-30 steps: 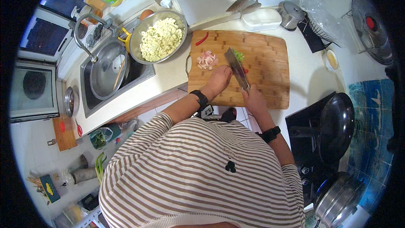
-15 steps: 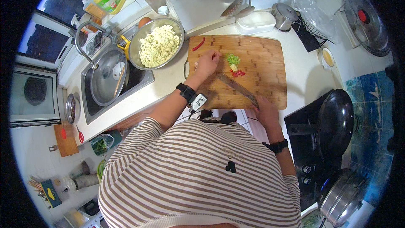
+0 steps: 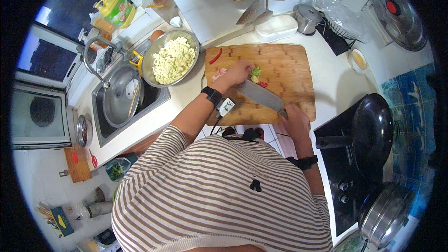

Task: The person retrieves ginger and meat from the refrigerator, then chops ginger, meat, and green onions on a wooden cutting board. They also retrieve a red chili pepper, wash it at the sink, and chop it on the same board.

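Note:
My right hand (image 3: 297, 122) grips the handle of a broad kitchen knife (image 3: 260, 96), its blade slanting up-left across the wooden cutting board (image 3: 289, 65). Near the blade's far end is my left hand (image 3: 239, 73), its fingers bent together beside a small pile of chopped green pieces (image 3: 255, 72). Whatever those fingers hold, if anything, is hidden. Chopped red pieces (image 3: 263, 84) lie just right of the blade. Pale pink pieces (image 3: 219, 73) sit left of my left hand, and a whole red chili (image 3: 215, 56) lies toward the board's far left corner.
Left of the board, a metal bowl (image 3: 148, 68) holds pale cauliflower-like pieces beside the sink (image 3: 103, 134). A black wok (image 3: 373, 128) stands on the stove (image 3: 337, 210) at right. Behind the board are a white lidded container (image 3: 276, 28) and a metal canister (image 3: 307, 20).
My left hand has moved slightly right, up to the green pieces. The knife blade now shows more of its broad side, and the pink pieces are more exposed. The view has shifted slightly.

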Demonstrator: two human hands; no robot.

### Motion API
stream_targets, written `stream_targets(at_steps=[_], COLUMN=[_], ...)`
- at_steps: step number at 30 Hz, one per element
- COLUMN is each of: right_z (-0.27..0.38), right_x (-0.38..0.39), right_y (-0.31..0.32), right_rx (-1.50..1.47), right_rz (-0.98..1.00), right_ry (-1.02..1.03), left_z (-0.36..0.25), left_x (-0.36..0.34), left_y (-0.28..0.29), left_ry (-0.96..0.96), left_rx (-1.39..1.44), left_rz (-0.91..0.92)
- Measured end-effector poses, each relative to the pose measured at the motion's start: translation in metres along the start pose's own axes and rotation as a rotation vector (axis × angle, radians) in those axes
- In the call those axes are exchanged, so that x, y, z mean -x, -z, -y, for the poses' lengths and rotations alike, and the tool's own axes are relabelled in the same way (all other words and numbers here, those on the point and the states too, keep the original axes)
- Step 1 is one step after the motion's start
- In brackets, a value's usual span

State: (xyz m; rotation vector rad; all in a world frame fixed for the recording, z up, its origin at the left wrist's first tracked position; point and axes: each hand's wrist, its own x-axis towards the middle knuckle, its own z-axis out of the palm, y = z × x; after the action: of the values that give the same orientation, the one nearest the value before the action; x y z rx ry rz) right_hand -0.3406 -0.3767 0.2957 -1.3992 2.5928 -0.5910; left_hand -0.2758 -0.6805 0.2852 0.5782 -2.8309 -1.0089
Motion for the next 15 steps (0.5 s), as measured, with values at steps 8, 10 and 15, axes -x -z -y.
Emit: stream_targets(at_steps=[8, 10, 15], right_z=[-0.013, -0.017, -0.020], right_x=[0.025, 0.027, 0.029], right_y=[-0.015, -0.019, -0.028], right_rx=[-0.449, -0.486, -0.495], right_rz=[-0.107, -0.106, -0.086], right_ry=[-0.495, -0.540, -0.539], left_z=[0.033, 0.027, 0.002], left_x=[-0.033, -0.034, -0.026], left_y=[-0.032, -0.038, -0.046], left_ry=[-0.017, -0.044, -0.096], left_rx=[-0.239, -0.266, -0.279], left_rz=[-0.186, -0.144, -0.014])
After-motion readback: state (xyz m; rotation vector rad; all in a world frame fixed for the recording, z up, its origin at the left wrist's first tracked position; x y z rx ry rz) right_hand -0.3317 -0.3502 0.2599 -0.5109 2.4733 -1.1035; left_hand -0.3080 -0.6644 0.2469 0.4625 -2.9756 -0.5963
